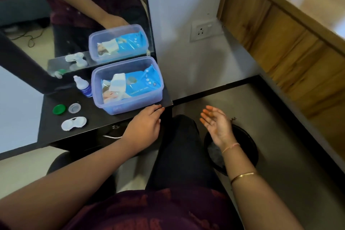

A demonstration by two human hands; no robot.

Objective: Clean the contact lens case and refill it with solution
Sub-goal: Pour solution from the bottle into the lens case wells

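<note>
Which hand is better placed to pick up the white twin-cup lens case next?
Probably left. The left hand rests on the edge of the black table, nearer the white twin-cup lens case; the right hand hangs open off the table, over a black bin.

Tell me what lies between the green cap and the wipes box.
Head view: the clear cap sits between green cap and wipes box, touching neither.
</note>
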